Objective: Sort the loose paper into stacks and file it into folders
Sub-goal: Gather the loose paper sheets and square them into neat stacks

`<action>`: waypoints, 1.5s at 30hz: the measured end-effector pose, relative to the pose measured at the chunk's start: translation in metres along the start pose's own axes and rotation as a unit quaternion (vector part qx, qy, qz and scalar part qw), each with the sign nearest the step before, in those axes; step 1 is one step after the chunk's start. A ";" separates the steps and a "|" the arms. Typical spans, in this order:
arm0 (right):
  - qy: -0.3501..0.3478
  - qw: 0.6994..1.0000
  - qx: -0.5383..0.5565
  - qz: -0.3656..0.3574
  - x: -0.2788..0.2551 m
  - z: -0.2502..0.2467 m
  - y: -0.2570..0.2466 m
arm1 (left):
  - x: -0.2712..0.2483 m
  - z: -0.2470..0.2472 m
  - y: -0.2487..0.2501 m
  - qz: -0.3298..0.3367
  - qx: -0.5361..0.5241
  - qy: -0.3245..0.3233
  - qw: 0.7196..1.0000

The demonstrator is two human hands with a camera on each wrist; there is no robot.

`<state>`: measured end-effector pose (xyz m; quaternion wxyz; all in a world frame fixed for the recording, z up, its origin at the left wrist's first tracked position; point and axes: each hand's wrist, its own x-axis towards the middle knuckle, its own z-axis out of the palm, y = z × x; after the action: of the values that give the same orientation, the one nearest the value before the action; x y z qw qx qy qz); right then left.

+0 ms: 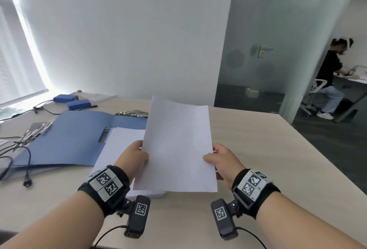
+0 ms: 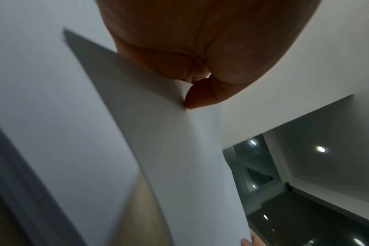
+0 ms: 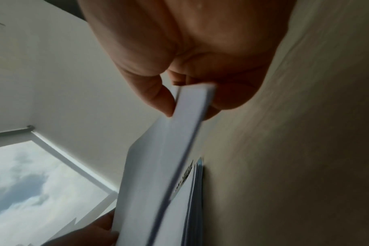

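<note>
Both hands up over the bench [image 1: 268,149], holding one sheaf of white paper [image 1: 176,145] between them, raised clear of the surface and tilted back toward the far wall. Left hand [image 1: 133,158] grasps the sheaf's left edge, fingers behind and thumb in front; the left wrist view shows the thumb tip [image 2: 198,96] pressed against the sheet. Right hand [image 1: 222,161] pinches the right edge, thumb on the front face; the right wrist view shows the sheaf's thickness clamped between thumb [image 3: 156,98] and the fingers behind it. The sheaf is thus bracketed, one hand on each long side near the lower half, top end free and slightly curled. Beneath and to the left of the held sheaf, a second stack of white paper [image 1: 119,143] lies flat on the bench, partly overlapping an open blue folder [image 1: 69,139]. Metal clips [image 1: 37,129] rest at the folder's left end, more clips [image 1: 133,113] at its far edge. Two blue boxes [image 1: 71,101] sit further back near the window, with black cables [image 1: 25,161] trailing along the left side. A person [image 1: 331,78] is seated at another desk beyond the glass partition.
</note>
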<state>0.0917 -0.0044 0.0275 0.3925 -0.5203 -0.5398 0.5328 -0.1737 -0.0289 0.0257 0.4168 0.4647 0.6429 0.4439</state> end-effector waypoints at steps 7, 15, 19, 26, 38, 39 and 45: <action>-0.058 0.996 -0.066 0.034 0.022 0.080 -0.003 | -0.012 -0.082 -0.028 -0.053 0.023 0.047 0.997; -0.069 0.991 -0.105 0.044 0.030 0.124 -0.001 | -0.015 -0.112 -0.042 -0.080 0.061 0.069 0.993; -0.034 0.991 -0.110 0.068 0.032 0.121 0.005 | -0.017 -0.116 -0.048 -0.086 0.071 0.087 0.990; -0.043 0.990 -0.066 0.115 0.039 0.119 0.009 | -0.015 -0.113 -0.049 -0.118 0.061 0.085 0.988; -0.056 0.990 -0.077 0.107 0.034 0.109 0.007 | 0.011 -0.111 -0.053 -0.217 -0.063 0.071 0.971; -0.053 0.990 -0.079 0.106 0.035 0.108 0.007 | 0.013 -0.110 -0.053 -0.223 -0.064 0.070 0.970; -0.060 0.988 -0.101 0.100 0.031 0.105 0.004 | 0.021 -0.103 -0.047 -0.232 -0.024 0.084 0.969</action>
<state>-0.0155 0.0083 0.0059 0.2494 -0.5756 -0.5586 0.5426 -0.2864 -0.0357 0.0045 0.4638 0.2542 0.7549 0.3877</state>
